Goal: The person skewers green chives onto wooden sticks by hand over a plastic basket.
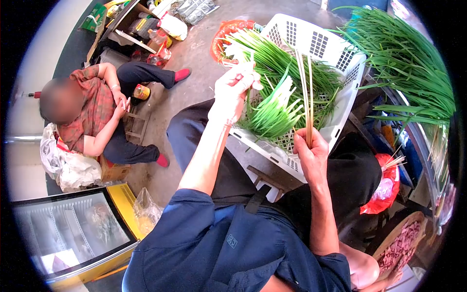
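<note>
Over the left edge of a white plastic basket, my left hand has its fingers closed in a pinch near the pale ends of green stalks; what it holds is too small to make out. My right hand grips several thin wooden skewers, which point up over the basket. Inside the basket lie long green chives with pale ends toward the left. A shorter bunch of cut chives rests between my two hands.
A large heap of chives lies at the right. A red bag with skewers stands near my right knee. Another person sits at the left. A glass-topped freezer is at lower left, a round tray of meat at lower right.
</note>
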### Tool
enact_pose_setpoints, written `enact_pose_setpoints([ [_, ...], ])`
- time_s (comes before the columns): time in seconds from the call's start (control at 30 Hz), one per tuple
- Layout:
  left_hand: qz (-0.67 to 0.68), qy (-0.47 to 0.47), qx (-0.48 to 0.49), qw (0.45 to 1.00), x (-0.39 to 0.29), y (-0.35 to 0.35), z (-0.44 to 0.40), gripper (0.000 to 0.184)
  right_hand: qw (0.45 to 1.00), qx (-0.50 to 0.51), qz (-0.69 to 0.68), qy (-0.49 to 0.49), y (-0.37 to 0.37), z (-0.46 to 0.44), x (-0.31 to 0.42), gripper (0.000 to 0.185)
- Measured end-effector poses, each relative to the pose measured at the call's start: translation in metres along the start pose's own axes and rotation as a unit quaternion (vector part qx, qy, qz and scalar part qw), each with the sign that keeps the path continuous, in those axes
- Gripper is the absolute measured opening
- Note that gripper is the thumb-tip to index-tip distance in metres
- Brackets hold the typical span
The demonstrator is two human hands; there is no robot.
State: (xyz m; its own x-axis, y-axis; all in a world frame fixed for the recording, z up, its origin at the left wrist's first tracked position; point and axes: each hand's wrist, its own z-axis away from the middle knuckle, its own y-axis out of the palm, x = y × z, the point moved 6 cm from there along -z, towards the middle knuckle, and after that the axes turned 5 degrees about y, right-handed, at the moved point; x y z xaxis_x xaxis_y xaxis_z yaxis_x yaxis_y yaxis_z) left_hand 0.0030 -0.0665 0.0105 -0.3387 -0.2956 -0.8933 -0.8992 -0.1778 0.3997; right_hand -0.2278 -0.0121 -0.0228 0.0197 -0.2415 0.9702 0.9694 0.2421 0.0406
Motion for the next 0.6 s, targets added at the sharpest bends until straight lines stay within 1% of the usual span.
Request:
enact_pose_setpoints([
  [0.03,0.023,-0.013,-0.009,1.0,0.0,0.001,0.001,0.026,1.0,0.0,0.001,-0.003,0.0,0.0,0.0,0.008],
  [0.17,0.009,-0.005,0.002,1.0,0.009,-0.004,0.001,0.021,1.0,0.003,0.0,-0.003,0.001,0.001,0.001,0.009],
  [0.23,0.01,-0.017,-0.005,1.0,0.013,-0.002,0.001,0.018,1.0,0.005,0.002,0.0,0.002,0.001,0.0,0.009],
  [0.33,0.046,-0.026,-0.014,0.999,0.011,0.004,0.002,0.018,1.0,0.007,0.011,0.004,0.002,0.0,-0.001,0.009],
  [0.6,0.044,-0.029,-0.006,0.999,0.006,0.008,0.002,0.018,1.0,0.013,0.008,-0.005,0.003,0.001,0.0,0.009],
])
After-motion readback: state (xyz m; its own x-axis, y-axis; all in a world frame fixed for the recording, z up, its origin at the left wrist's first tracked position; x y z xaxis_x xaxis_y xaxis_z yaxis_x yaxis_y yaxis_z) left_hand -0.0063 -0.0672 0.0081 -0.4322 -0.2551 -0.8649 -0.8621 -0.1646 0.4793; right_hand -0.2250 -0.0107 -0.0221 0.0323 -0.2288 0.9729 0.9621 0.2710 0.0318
